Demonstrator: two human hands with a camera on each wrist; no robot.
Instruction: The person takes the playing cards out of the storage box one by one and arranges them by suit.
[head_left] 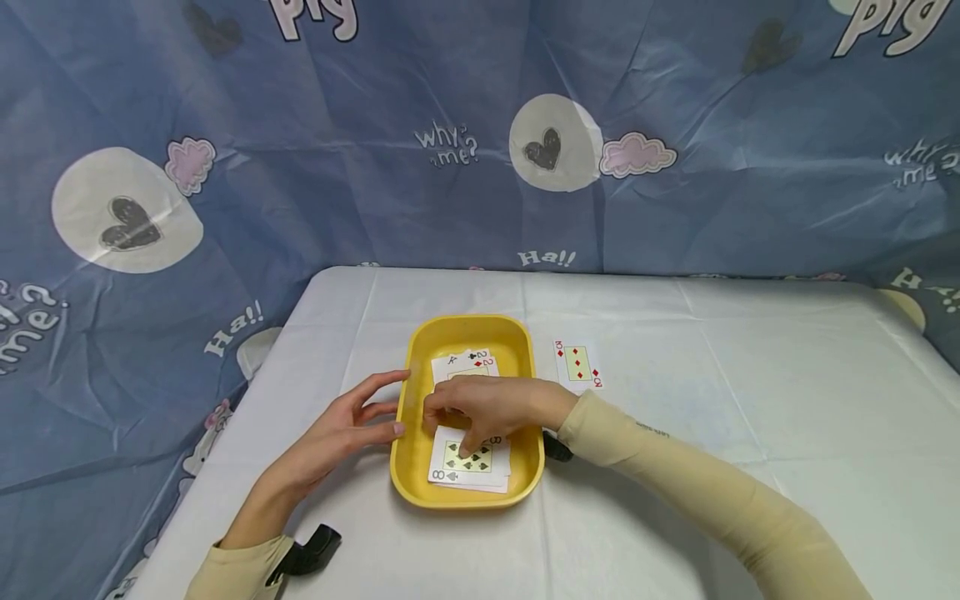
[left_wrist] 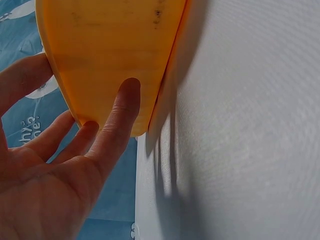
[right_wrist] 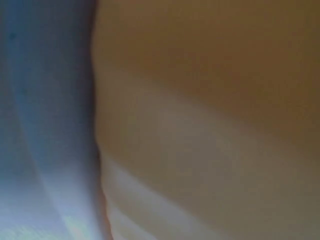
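Note:
A yellow tray [head_left: 406, 482] stands on the table with playing cards in it. My left hand [head_left: 347, 425] is at its left side, fingers fairly straight and spread. In the left wrist view the thumb lies against the tray's outer wall [left_wrist: 100, 60] and fingertips touch its rim. My right hand [head_left: 487, 406] reaches into the tray from the right, fingers bent downward. Its thumb lies over an eight of spades [head_left: 450, 467] on the near pile. Part of a far pile of cards [head_left: 480, 363] shows beyond the hand. I cannot tell whether the right fingers pinch a card.
A ten of diamonds [head_left: 577, 363] lies face up on the white tablecloth [head_left: 750, 467], right of the tray. Behind the table hangs a blue printed cloth [head_left: 420, 208]. The right wrist view is mostly filled by a blurred beige surface [right_wrist: 200, 125].

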